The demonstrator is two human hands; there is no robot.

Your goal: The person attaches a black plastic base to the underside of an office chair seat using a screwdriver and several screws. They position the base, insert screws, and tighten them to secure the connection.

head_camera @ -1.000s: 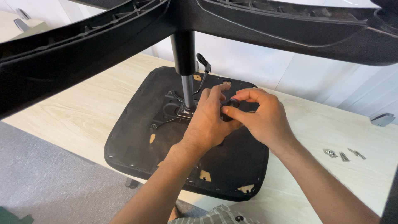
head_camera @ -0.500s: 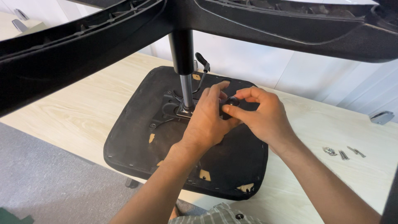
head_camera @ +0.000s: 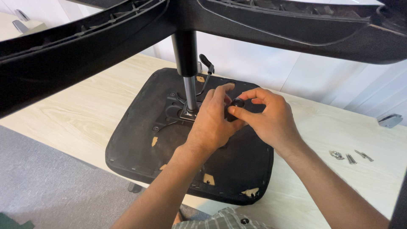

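A view looking down from a person's head at an office chair turned upside down on a pale wooden table (head_camera: 80, 114). The black seat (head_camera: 140, 148) lies flat with its underside facing up, its fabric edge stapled and torn in a few spots where light wood shows through. A metal plate (head_camera: 174, 111) is fixed near the middle of the seat, and a gas column (head_camera: 188, 72), black above and silver below, rises from it to the chair's black base (head_camera: 275, 25), whose legs spread across the top of the view. A black lever (head_camera: 206, 68) sticks up just behind the column.

Both bare hands meet over the seat, just to the right of the column. The left hand (head_camera: 212, 125) is curled, palm down, with its fingers bent over something on the seat's underside; what lies beneath them is hidden. The right hand (head_camera: 271, 121) pinches a small round black knob (head_camera: 237, 103) between its thumb and fingertips. The knob sits above the seat, touching the left hand's fingers, a little to the right of the metal plate.

Well off to the right, a few silver screws (head_camera: 349, 157) lie loose on the table. A metal bracket (head_camera: 390, 120) rests near the table's far right edge. Grey floor (head_camera: 42, 186) shows at the lower left, and a striped shirt (head_camera: 220, 220) at the bottom edge.
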